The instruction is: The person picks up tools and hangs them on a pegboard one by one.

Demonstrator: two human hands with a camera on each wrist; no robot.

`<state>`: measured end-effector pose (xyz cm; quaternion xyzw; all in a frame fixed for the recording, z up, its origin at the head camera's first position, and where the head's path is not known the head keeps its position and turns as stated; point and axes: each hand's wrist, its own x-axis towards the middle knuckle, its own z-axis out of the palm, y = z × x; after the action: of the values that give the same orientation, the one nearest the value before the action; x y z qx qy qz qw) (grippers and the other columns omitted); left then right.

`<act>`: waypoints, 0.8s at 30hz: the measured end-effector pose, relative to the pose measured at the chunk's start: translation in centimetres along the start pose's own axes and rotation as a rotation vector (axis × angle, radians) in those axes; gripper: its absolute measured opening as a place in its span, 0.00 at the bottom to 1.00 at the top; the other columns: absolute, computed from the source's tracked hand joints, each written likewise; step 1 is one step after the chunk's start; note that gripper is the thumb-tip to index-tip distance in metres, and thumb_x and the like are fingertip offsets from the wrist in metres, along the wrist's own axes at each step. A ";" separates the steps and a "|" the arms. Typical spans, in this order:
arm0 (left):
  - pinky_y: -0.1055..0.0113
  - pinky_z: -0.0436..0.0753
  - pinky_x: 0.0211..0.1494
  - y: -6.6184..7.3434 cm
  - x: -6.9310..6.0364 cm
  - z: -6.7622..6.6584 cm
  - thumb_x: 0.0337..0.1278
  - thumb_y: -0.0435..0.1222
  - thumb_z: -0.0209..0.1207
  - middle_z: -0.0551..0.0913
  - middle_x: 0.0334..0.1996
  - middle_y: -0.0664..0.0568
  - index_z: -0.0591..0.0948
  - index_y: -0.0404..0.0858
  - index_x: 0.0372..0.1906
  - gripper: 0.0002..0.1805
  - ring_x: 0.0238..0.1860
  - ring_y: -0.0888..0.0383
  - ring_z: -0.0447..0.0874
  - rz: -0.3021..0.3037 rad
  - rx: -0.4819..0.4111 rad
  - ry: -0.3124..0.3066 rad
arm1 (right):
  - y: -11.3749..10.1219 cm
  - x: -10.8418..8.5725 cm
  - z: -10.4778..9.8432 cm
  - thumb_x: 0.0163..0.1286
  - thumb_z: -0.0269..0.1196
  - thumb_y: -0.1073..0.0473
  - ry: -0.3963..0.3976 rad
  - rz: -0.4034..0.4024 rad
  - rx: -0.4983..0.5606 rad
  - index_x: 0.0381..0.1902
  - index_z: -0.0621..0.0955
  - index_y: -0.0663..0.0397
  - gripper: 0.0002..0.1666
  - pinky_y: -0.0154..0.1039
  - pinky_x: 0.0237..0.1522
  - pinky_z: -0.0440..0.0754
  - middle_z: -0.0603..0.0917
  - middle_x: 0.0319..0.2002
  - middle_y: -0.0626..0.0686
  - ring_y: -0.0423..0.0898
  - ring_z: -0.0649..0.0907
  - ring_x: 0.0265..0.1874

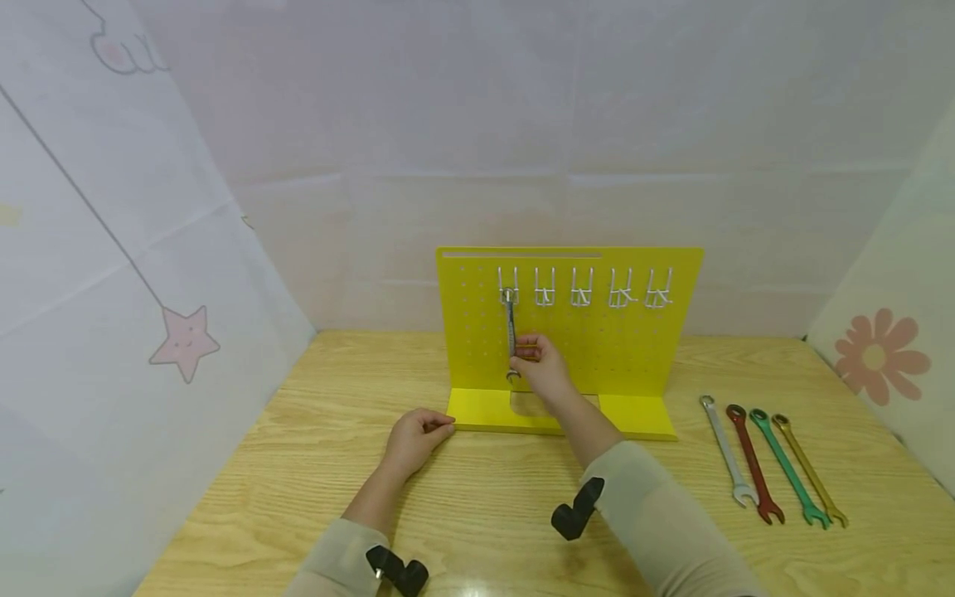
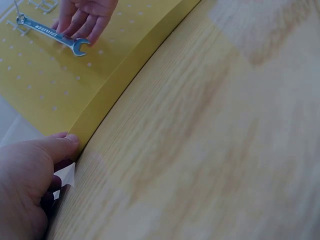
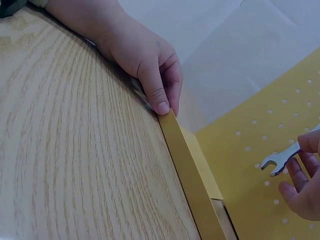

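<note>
A silver wrench [image 1: 511, 327] hangs almost upright by its ring end on the leftmost hook of the yellow pegboard [image 1: 634, 365]. My right hand [image 1: 543, 371] holds it near its lower, open-jawed end; in the right wrist view the thumb of the right hand [image 3: 306, 185] lies on the wrench [image 3: 286, 156], fingers curled beneath. With thumb and fingers, my left hand [image 1: 415, 439] pinches the front left corner of the board's base [image 1: 477, 406]. The left wrist view shows the thumb of this hand [image 2: 27, 175] on the yellow edge.
Four more hooks [image 1: 582, 290] stand in a row to the right of the wrench. On the wooden table [image 1: 477, 497], right of the board, lie a silver wrench [image 1: 725, 448], a red one [image 1: 752, 460], a green one [image 1: 787, 464] and a gold one [image 1: 809, 468].
</note>
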<state>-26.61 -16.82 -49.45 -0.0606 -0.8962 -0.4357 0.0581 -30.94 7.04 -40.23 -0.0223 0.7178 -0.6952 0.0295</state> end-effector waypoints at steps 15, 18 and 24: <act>0.68 0.75 0.40 0.0 0.0 0.0 0.58 0.36 0.66 0.85 0.37 0.52 0.89 0.41 0.38 0.06 0.35 0.60 0.76 0.008 -0.014 -0.002 | 0.1 -0.3 -0.6 0.73 0.54 0.71 -0.097 -0.031 0.035 0.70 0.66 0.62 0.28 0.53 0.68 0.70 0.71 0.65 0.67 0.60 0.71 0.66; 0.68 0.75 0.40 0.0 0.0 0.1 0.58 0.36 0.66 0.86 0.37 0.52 0.89 0.41 0.38 0.05 0.35 0.61 0.77 0.009 -0.012 0.004 | 0.0 -0.4 -0.8 0.73 0.54 0.70 -0.104 -0.020 0.036 0.70 0.66 0.60 0.29 0.54 0.69 0.68 0.70 0.67 0.66 0.60 0.70 0.67; 0.67 0.75 0.41 -0.1 0.0 0.1 0.58 0.36 0.66 0.85 0.38 0.51 0.89 0.41 0.38 0.05 0.36 0.60 0.77 0.000 -0.010 0.003 | 0.2 -0.6 -1.5 0.74 0.54 0.68 -0.100 -0.010 0.021 0.71 0.65 0.58 0.29 0.55 0.70 0.66 0.70 0.67 0.65 0.60 0.70 0.67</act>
<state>-26.65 -16.79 -49.54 -0.0602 -0.8939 -0.4403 0.0590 -30.45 8.61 -40.33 -0.0603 0.7082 -0.7007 0.0620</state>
